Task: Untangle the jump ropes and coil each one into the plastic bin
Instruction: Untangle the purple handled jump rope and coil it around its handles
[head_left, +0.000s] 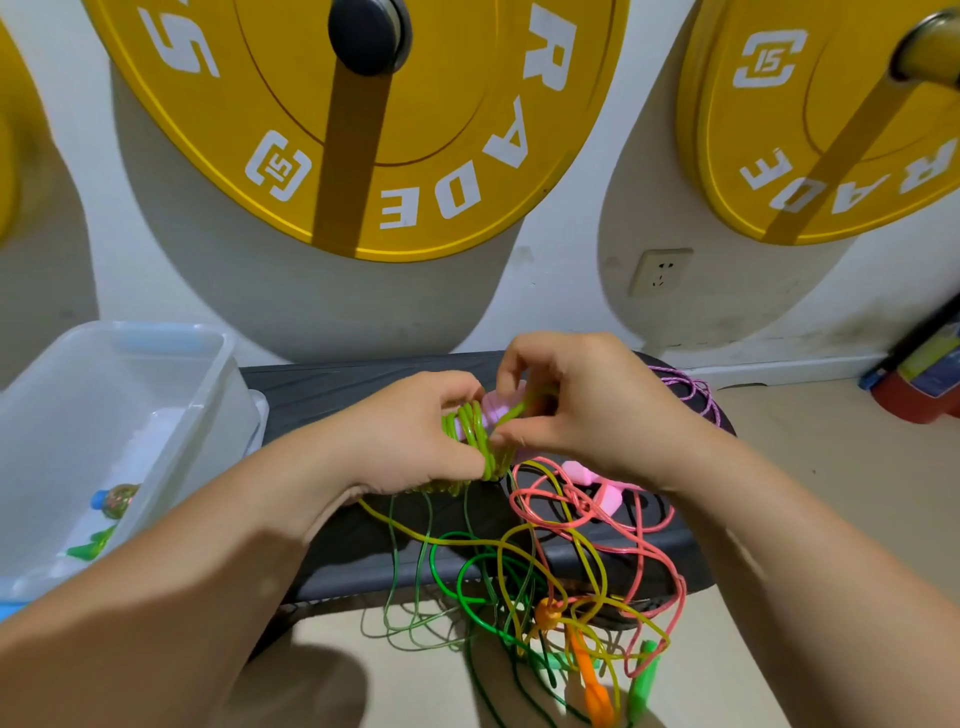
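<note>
Left hand (415, 436): fingers curled round a coil (475, 434) of yellow-green rope, held over the bench (337, 384).

Right hand (587, 410): thumb and fingertips pinch a strand of the same rope just beside the coil, knuckles raised.

Coil: translucent yellow-green cord in several tight turns side by side. It is wound round a pale pink handle (496, 408) that shows between the two hands. Loose cord drops from it into the tangle.

Tangle (540, 571): yellow, green and coral cords looped through one another. It lies on the near end of the bench and spills over the edge to the floor.

- Pink rope (582, 512): coral cord, knotted near the right wrist. Pink grips (584, 474) lie just beside that wrist.
- Orange grip (595, 691) and green grip (641, 680): both on the floor at the low end of the tangle.

Purple rope (693, 392): thin braided cord in loose loops at the far right of the bench, apart from the tangle.

Bin (208, 374): translucent white plastic, to the left of the bench and touching it. Inside, near the front wall:

- a glittery grip with a blue cap (114, 500)
- a green piece (88, 550)

Wall behind: yellow plates (441, 130) with white lettering, and a socket (660, 270).
</note>
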